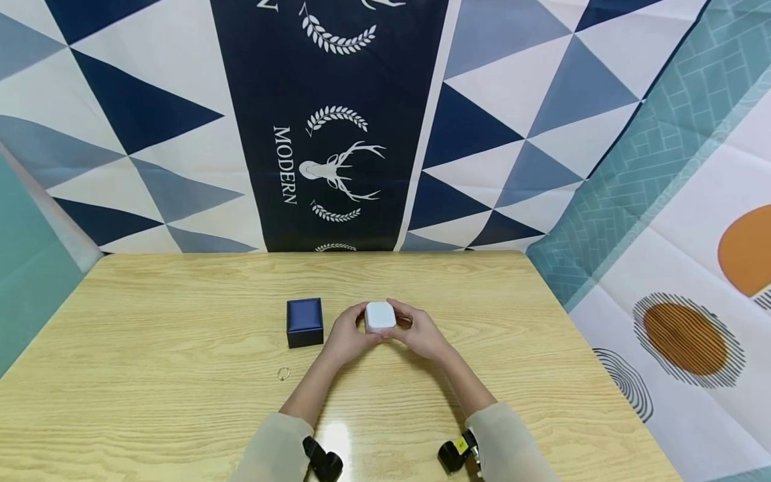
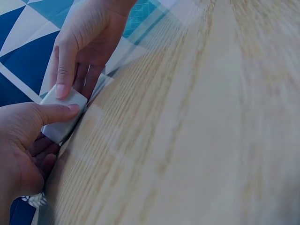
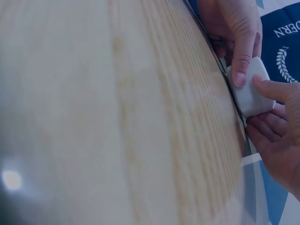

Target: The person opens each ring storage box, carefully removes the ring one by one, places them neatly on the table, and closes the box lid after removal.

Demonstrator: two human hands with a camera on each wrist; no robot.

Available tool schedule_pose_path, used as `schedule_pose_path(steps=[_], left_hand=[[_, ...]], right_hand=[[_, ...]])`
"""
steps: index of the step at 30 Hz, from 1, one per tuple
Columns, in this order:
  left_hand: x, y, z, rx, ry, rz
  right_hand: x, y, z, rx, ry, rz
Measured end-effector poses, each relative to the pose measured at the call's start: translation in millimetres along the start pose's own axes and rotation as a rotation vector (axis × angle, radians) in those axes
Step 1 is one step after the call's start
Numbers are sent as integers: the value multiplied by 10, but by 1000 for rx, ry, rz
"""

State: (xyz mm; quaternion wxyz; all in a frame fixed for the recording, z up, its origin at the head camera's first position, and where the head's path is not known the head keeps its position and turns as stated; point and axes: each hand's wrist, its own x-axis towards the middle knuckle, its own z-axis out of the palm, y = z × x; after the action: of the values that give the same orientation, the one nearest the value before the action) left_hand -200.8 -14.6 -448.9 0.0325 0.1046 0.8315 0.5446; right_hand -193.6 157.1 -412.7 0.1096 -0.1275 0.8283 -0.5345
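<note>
A small white box [image 1: 380, 316] with rounded corners is held between both hands over the wooden table, toward its far side. My left hand [image 1: 351, 335] grips the box from the left, and my right hand [image 1: 424, 333] grips it from the right. In the left wrist view both thumbs press on the near face of the white box [image 2: 65, 115], with the other fingers partly hidden behind it. The right wrist view also has the thumbs lying on the white box [image 3: 251, 98]. Left of the hands stands a dark blue square box [image 1: 304, 321] with its lid down.
A thin ring [image 1: 284, 373] lies on the table [image 1: 181, 335], nearer than the blue box and left of the left forearm. A patterned cloth [image 1: 337, 167] hangs behind the table's far edge. More patterned cloth [image 1: 662, 335] hangs along the right side.
</note>
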Motion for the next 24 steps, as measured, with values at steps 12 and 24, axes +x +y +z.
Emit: schedule_pose_path(steps=[12, 24], left_hand=[[-2, -17, 1, 19, 8, 5], [0, -34, 2, 7, 10, 25]], right_hand=[[92, 241, 3, -34, 15, -34], [107, 296, -7, -49, 0, -49]])
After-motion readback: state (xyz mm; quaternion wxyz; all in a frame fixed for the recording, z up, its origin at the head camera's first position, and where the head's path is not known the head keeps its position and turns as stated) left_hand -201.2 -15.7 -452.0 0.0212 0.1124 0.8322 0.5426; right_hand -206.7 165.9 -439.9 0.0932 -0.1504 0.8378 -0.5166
